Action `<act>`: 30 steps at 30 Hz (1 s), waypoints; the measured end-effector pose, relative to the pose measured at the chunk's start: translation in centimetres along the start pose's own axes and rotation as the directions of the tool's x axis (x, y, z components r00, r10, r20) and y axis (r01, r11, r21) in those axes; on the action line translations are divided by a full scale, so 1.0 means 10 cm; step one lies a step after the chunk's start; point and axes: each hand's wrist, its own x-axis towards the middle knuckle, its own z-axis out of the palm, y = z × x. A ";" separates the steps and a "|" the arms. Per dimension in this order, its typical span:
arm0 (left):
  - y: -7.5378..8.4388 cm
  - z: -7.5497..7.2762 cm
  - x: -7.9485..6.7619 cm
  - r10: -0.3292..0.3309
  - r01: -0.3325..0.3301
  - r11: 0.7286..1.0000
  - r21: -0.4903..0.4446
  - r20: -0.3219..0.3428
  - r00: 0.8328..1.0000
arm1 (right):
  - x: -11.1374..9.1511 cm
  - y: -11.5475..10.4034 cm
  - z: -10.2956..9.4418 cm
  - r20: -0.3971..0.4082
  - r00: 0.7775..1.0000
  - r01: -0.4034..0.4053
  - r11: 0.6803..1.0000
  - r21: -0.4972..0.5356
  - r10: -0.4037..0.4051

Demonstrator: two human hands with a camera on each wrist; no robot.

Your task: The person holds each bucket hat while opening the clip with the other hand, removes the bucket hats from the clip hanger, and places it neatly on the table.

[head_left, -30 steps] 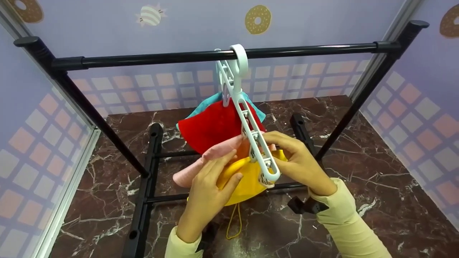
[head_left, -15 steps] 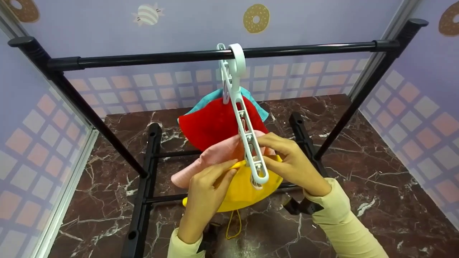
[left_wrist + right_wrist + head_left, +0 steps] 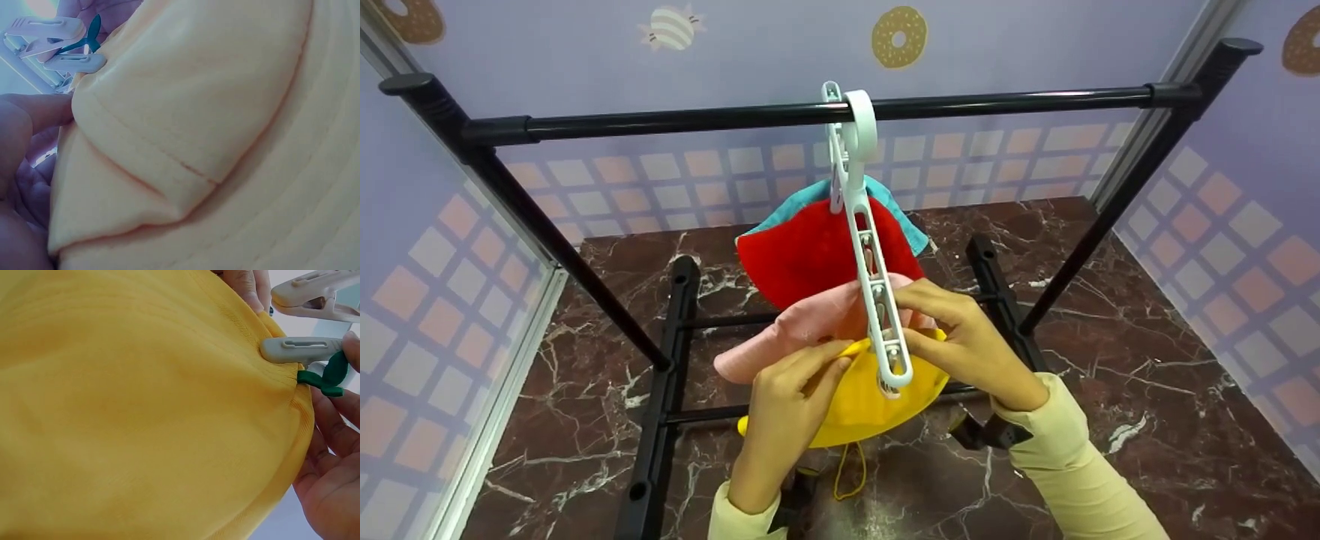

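Note:
A yellow cloth hat [image 3: 870,412] with a green leaf tab [image 3: 336,369] hangs at the near end of a white clip hanger [image 3: 855,196]. My left hand [image 3: 787,405] pinches the hat's folded edge between thumb and fingers, left of the hanger. A pale clip [image 3: 298,350] sits over that edge beside the leaf. My right hand [image 3: 967,341] reaches in from the right, its thumb at the clip's tail and its other fingers curled behind the hat. Another clip [image 3: 315,292] stands just above, apart from the cloth.
Behind the yellow hat hang a pink hat [image 3: 802,330], a red hat [image 3: 810,255] and a blue hat [image 3: 802,199]. The hanger hooks over a black rack bar [image 3: 690,120]. A yellow cord [image 3: 851,491] dangles below. Dark marbled floor [image 3: 1147,322] and patterned walls surround the rack.
The hanger's near end has swung left. My left hand has gone from lying along the hat to pinching its edge, and the right hand has shifted slightly left with the hanger.

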 end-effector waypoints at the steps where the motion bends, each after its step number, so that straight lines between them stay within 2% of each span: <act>1: 0.00 0.00 0.00 -0.001 0.001 1.000 0.000 0.000 1.000 | 0.00 0.00 0.00 0.000 1.000 0.006 1.000 -0.002 -0.006; 12: -0.01 0.01 -0.01 0.008 -0.008 1.000 0.006 -0.008 1.000 | 0.01 0.02 0.00 -0.001 0.999 0.046 0.997 -0.063 -0.046; 30: -0.05 0.04 -0.02 0.011 -0.011 1.000 0.001 -0.020 1.000 | 0.01 0.02 0.02 -0.027 0.995 0.095 0.992 -0.088 -0.098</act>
